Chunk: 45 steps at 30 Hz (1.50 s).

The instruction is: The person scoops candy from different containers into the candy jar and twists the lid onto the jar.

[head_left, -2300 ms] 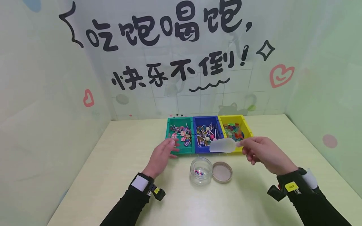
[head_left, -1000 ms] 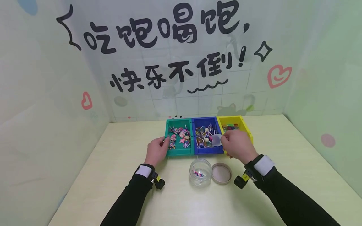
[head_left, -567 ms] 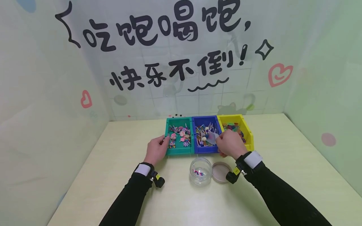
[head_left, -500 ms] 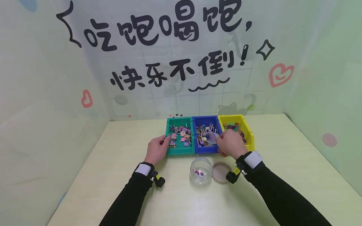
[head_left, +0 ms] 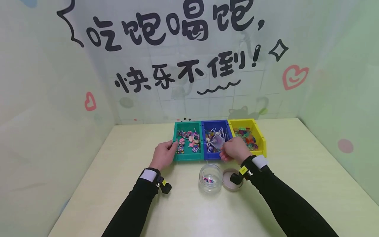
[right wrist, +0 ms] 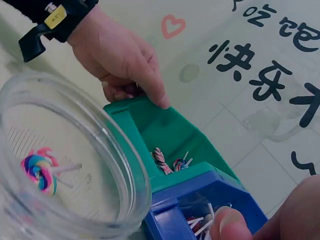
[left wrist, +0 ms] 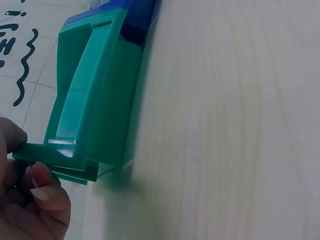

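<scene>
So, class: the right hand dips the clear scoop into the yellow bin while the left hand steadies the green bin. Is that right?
Not quite. In the head view the right hand holds the clear scoop in the blue bin, not the yellow bin. The left hand does hold the green bin.

Staged booth: cartoon-decorated walls [head_left: 189, 65], pale table [head_left: 296, 184].

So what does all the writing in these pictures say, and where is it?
"吃饱喝饱," on the back wall, big black brush letters, top row.
"快乐不倒!" on the same wall, second row, above a wavy line.
Yellow tag on the right wrist strap: print too small to read.
Bins, jar and lid: no writing visible.
</scene>
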Available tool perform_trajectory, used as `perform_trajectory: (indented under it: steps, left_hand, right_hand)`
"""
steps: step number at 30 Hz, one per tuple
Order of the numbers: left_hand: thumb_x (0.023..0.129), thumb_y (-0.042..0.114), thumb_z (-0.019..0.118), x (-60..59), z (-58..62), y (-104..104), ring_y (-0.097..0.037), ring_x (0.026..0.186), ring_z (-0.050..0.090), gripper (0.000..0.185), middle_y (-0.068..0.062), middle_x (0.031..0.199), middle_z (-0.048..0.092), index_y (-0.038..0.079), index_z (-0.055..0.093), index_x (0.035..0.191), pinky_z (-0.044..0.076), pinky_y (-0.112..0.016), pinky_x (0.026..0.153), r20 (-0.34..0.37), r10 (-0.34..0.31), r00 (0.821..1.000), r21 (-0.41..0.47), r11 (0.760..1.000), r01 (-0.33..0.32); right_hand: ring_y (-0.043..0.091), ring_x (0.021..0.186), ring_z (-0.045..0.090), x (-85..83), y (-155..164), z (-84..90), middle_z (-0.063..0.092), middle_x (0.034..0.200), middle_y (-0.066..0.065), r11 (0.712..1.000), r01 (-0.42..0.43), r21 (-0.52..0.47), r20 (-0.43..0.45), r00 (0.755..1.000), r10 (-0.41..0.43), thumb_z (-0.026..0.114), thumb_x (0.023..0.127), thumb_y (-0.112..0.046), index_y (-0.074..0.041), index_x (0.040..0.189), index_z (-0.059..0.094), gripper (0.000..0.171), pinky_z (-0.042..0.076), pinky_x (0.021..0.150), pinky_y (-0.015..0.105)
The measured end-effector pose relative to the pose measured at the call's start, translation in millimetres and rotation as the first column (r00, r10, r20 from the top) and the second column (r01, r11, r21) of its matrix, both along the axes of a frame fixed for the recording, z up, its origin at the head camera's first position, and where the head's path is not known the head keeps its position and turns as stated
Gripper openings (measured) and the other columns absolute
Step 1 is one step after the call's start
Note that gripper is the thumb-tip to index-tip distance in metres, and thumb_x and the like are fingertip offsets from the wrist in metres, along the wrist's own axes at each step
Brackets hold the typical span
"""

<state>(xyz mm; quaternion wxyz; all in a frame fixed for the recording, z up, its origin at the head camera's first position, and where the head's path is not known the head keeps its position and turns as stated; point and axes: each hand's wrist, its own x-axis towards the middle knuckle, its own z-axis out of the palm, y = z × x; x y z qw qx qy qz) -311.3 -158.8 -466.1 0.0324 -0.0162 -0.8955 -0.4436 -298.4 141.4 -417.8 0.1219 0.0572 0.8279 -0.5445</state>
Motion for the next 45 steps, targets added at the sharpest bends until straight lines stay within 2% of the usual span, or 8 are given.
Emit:
perform_trajectory:
  steps: [5,10,14,20,23,31,38,45]
  left_hand:
    - [0.117,0.035,0.054,-0.4,2.3,-1,-0.021,0.070,0.043,0.039,-0.001,0.070,0.035,0.003,0.073,0.106,0.031,-0.029,0.059,0.009,-0.009,1.000,-0.016,1.000,0.009]
    - [0.116,0.035,0.055,-0.3,2.0,-1,-0.021,0.070,0.044,0.043,0.000,0.069,0.035,0.002,0.067,0.091,0.031,-0.028,0.059,-0.006,-0.004,1.000,-0.015,1.000,0.004]
    - [0.115,0.033,0.056,-0.2,0.8,-2,-0.021,0.073,0.044,0.040,0.001,0.068,0.035,0.002,0.070,0.096,0.032,-0.029,0.060,-0.008,-0.008,1.000,-0.012,1.000,0.008]
    - [0.115,0.034,0.057,0.2,1.0,-4,-0.022,0.076,0.047,0.039,0.000,0.069,0.037,0.002,0.074,0.102,0.032,-0.028,0.059,-0.004,0.006,1.000,-0.011,1.000,-0.006]
    - [0.116,0.034,0.056,0.3,1.5,-4,-0.022,0.077,0.047,0.037,0.000,0.071,0.037,0.003,0.075,0.108,0.034,-0.028,0.060,0.001,0.000,1.000,-0.010,1.000,0.000]
    - [0.116,0.037,0.055,0.8,-0.4,1,-0.021,0.072,0.045,0.045,0.000,0.069,0.039,0.008,0.061,0.082,0.033,-0.028,0.060,-0.014,-0.002,1.000,-0.027,1.000,0.002]
    - [0.116,0.036,0.056,0.8,-2.0,2,-0.021,0.075,0.046,0.043,-0.001,0.070,0.040,0.005,0.066,0.088,0.034,-0.028,0.061,0.003,0.008,1.000,-0.020,1.000,-0.008]
    - [0.116,0.035,0.056,1.6,-1.6,2,-0.023,0.076,0.047,0.037,-0.002,0.073,0.042,0.004,0.077,0.114,0.035,-0.030,0.062,-0.007,0.015,1.000,-0.012,1.000,-0.015]
  right_hand:
    - [0.006,0.057,0.064,-9.4,-13,-4.8,0.073,0.073,0.002,0.982,0.071,-0.175,0.090,0.994,-0.056,0.047,0.111,-0.005,0.015,0.124,0.069,0.033,0.054,0.054,0.016]
    - [0.005,0.060,0.060,-14.9,-18,-7.0,0.069,0.075,0.000,0.944,0.089,-0.319,0.147,0.988,-0.043,0.044,0.116,-0.010,0.014,0.129,0.065,0.033,0.047,0.053,0.013]
    - [0.005,0.059,0.058,-13.9,-17,-10.1,0.065,0.073,0.000,0.934,0.099,-0.342,0.168,0.985,-0.043,0.044,0.118,-0.011,0.012,0.126,0.064,0.032,0.043,0.051,0.013]
    - [0.003,0.057,0.054,-19.5,-20,-17.0,0.072,0.078,-0.002,0.914,0.098,-0.393,0.155,0.987,-0.039,0.047,0.117,-0.012,0.012,0.138,0.063,0.035,0.040,0.049,0.011]
    - [0.002,0.056,0.052,-22.2,-19,-20.2,0.071,0.078,-0.002,0.900,0.121,-0.418,0.153,0.986,-0.062,0.048,0.118,-0.013,0.011,0.136,0.063,0.034,0.039,0.048,0.011]
    - [0.003,0.061,0.051,-9.0,-9,-23.9,0.072,0.082,-0.001,0.892,0.136,-0.432,0.157,0.985,-0.075,0.044,0.120,-0.017,0.011,0.137,0.062,0.039,0.037,0.050,0.012]
    - [0.003,0.064,0.051,4.8,-2,-25.9,0.072,0.082,-0.002,0.892,0.121,-0.435,0.148,0.987,-0.061,0.044,0.120,-0.017,0.011,0.138,0.063,0.039,0.037,0.052,0.013]
    - [0.003,0.064,0.051,16.0,7,-27.2,0.070,0.082,-0.003,0.899,0.078,-0.431,0.126,0.992,-0.025,0.042,0.121,-0.024,0.010,0.134,0.061,0.041,0.037,0.051,0.013]
